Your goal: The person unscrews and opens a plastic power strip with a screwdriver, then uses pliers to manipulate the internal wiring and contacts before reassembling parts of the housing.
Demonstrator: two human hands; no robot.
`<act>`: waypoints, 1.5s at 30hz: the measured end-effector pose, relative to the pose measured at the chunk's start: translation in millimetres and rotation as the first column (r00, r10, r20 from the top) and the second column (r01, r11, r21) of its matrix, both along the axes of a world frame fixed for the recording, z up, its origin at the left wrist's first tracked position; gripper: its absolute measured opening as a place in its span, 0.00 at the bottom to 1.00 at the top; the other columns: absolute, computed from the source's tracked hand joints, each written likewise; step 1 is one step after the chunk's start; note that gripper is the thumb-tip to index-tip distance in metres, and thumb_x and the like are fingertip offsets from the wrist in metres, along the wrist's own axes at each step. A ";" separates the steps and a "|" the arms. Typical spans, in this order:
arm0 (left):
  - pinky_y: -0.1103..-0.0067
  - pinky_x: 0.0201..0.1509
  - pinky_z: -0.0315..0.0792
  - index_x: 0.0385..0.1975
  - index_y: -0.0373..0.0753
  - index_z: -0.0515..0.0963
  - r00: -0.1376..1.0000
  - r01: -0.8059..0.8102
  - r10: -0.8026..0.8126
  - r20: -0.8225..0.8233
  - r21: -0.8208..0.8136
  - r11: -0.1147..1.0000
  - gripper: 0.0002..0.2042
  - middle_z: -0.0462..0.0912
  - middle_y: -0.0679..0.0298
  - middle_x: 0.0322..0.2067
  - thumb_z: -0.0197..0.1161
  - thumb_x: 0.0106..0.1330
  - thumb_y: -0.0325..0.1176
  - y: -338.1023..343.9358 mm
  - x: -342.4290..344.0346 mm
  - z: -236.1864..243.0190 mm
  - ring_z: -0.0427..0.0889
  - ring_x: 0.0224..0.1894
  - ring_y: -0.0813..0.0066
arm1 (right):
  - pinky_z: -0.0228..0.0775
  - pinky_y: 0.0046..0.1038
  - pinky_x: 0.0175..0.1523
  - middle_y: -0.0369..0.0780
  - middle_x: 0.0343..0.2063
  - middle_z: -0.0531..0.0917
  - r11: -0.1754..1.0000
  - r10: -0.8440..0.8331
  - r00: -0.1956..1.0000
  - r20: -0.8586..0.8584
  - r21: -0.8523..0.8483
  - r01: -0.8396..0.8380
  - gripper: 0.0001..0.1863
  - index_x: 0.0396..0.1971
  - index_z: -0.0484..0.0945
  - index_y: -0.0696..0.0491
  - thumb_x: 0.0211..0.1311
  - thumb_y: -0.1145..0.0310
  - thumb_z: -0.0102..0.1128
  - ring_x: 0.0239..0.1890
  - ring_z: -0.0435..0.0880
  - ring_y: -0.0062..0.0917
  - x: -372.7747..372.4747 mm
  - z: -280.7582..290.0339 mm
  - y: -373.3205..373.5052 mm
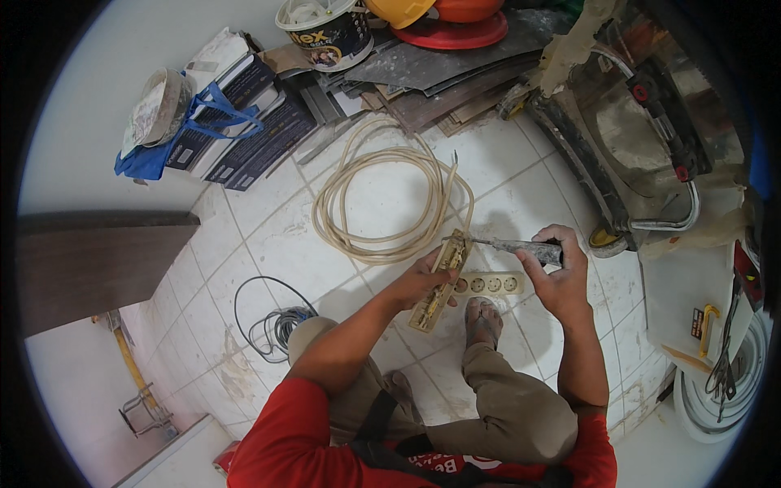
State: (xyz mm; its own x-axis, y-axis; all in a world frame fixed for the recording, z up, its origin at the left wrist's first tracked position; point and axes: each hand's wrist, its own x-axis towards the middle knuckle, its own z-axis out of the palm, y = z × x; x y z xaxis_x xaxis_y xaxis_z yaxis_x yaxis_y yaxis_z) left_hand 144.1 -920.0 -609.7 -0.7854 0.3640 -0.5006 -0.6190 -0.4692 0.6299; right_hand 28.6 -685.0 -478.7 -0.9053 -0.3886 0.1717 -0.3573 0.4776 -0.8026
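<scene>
My left hand (423, 281) grips the opened base of a power strip (425, 315), its inner contacts facing up. In my right hand (560, 260) is a screwdriver (521, 247) with a grimy grey handle, its shaft pointing left. The tip meets the far end of the base, where a beige cable (470, 213) comes in; whether it sits on a screw is too small to tell. The strip's socket cover (496, 284) lies on the floor just beyond my foot, its round outlets up. Coils of the cable (325, 213) rest on the tiles ahead.
A thin dark cable coil (286, 327) lies left of my knee. Boxes (244, 134), a paint bucket (333, 37) and stacked panels (464, 77) line the far side. A wheeled case (586, 171) stands right, near a white hose coil (744, 382). A brown board (106, 260) juts in from the left.
</scene>
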 end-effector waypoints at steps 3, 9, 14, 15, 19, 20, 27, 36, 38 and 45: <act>0.67 0.42 0.87 0.74 0.42 0.54 1.000 0.000 0.000 0.011 -0.035 0.999 0.34 0.70 0.58 0.60 0.62 0.72 0.36 1.4 0.8 0.4 0.82 0.54 0.63 | 0.75 0.31 0.38 0.44 0.30 0.82 0.977 -0.046 0.996 0.079 0.209 0.029 0.18 0.41 0.74 0.55 0.57 0.68 0.75 0.29 0.83 0.38 0.5 17.5 -5.5; 0.67 0.41 0.87 0.72 0.40 0.56 1.000 -0.012 0.013 0.023 -0.061 0.998 0.31 0.73 0.58 0.55 0.61 0.72 0.34 3.7 -0.1 -2.2 0.82 0.52 0.64 | 0.76 0.37 0.42 0.47 0.40 0.81 0.922 0.250 0.954 0.165 0.261 -0.287 0.17 0.48 0.76 0.52 0.62 0.67 0.69 0.36 0.83 0.46 -4.5 18.4 7.8; 0.67 0.39 0.87 0.70 0.39 0.59 0.996 -0.089 0.090 0.012 -0.048 0.995 0.28 0.73 0.59 0.53 0.60 0.72 0.31 -9.7 -10.2 0.3 0.82 0.51 0.63 | 0.75 0.41 0.45 0.51 0.43 0.81 0.907 0.407 0.913 0.022 0.108 -0.407 0.20 0.53 0.74 0.51 0.62 0.68 0.67 0.37 0.83 0.47 -14.4 25.9 8.1; 0.67 0.39 0.87 0.71 0.40 0.57 0.996 -0.087 0.086 -0.003 -0.036 0.996 0.29 0.73 0.59 0.52 0.60 0.72 0.31 -9.1 -9.3 -3.2 0.82 0.51 0.64 | 0.75 0.41 0.45 0.50 0.43 0.81 0.939 0.270 0.960 0.070 0.200 -0.279 0.21 0.54 0.74 0.51 0.61 0.69 0.68 0.37 0.83 0.47 -11.5 25.2 6.4; 0.67 0.40 0.87 0.73 0.42 0.55 0.998 -0.067 0.066 -0.017 -0.071 0.995 0.32 0.73 0.60 0.51 0.61 0.73 0.32 -3.8 -6.0 -11.4 0.82 0.52 0.65 | 0.74 0.42 0.46 0.50 0.42 0.81 0.872 -0.087 0.937 0.340 0.480 -0.094 0.27 0.57 0.70 0.50 0.58 0.70 0.70 0.38 0.82 0.48 -13.2 32.6 -5.0; 0.67 0.40 0.87 0.73 0.42 0.55 0.998 -0.057 0.056 -0.008 -0.098 0.994 0.32 0.73 0.60 0.50 0.61 0.73 0.33 -3.6 -5.1 -11.0 0.82 0.51 0.65 | 0.74 0.42 0.46 0.50 0.42 0.80 0.845 -0.127 0.890 0.438 0.518 -0.135 0.28 0.58 0.69 0.50 0.58 0.69 0.70 0.39 0.82 0.48 -15.8 35.8 -7.3; 0.68 0.41 0.87 0.75 0.44 0.54 0.999 -0.041 0.038 -0.022 -0.116 0.992 0.34 0.73 0.62 0.49 0.62 0.72 0.35 -5.4 -5.2 -8.1 0.82 0.51 0.67 | 0.74 0.40 0.45 0.52 0.39 0.82 0.952 0.135 0.976 0.169 0.251 -0.175 0.25 0.55 0.70 0.53 0.59 0.67 0.70 0.39 0.84 0.45 -11.6 20.9 1.3; 0.70 0.41 0.87 0.73 0.42 0.55 1.000 -0.026 0.023 -0.020 -0.151 0.988 0.32 0.73 0.61 0.50 0.61 0.72 0.34 -9.3 -5.6 -2.8 0.81 0.51 0.69 | 0.75 0.35 0.44 0.51 0.36 0.82 0.975 0.178 0.975 0.136 0.108 -0.193 0.22 0.53 0.70 0.55 0.61 0.69 0.68 0.39 0.85 0.42 -12.2 7.8 5.1; 0.70 0.41 0.87 0.73 0.42 0.56 0.999 -0.045 0.043 -0.021 -0.140 0.989 0.32 0.74 0.61 0.50 0.61 0.72 0.34 -7.4 -4.0 0.9 0.81 0.51 0.69 | 0.75 0.34 0.44 0.49 0.35 0.82 0.970 0.215 0.969 0.118 0.086 -0.226 0.22 0.53 0.70 0.55 0.61 0.70 0.68 0.38 0.85 0.41 -12.5 9.5 2.1; 0.69 0.41 0.87 0.74 0.43 0.54 1.000 -0.023 0.022 -0.014 -0.145 0.989 0.33 0.72 0.59 0.54 0.61 0.72 0.34 -10.8 -2.2 -0.9 0.81 0.51 0.68 | 0.72 0.34 0.39 0.47 0.27 0.80 0.959 0.145 0.950 0.278 0.198 -0.204 0.22 0.54 0.71 0.52 0.63 0.67 0.67 0.30 0.82 0.40 -11.9 7.0 7.2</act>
State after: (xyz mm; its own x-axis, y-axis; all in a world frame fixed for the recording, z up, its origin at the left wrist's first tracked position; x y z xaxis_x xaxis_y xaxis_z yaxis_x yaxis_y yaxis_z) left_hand 141.9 -930.8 -610.6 -0.7988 0.2703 -0.5374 -0.6013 -0.3860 0.6996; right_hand 16.7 -677.8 -471.7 -0.8210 -0.5458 -0.1673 -0.2461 0.6028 -0.7590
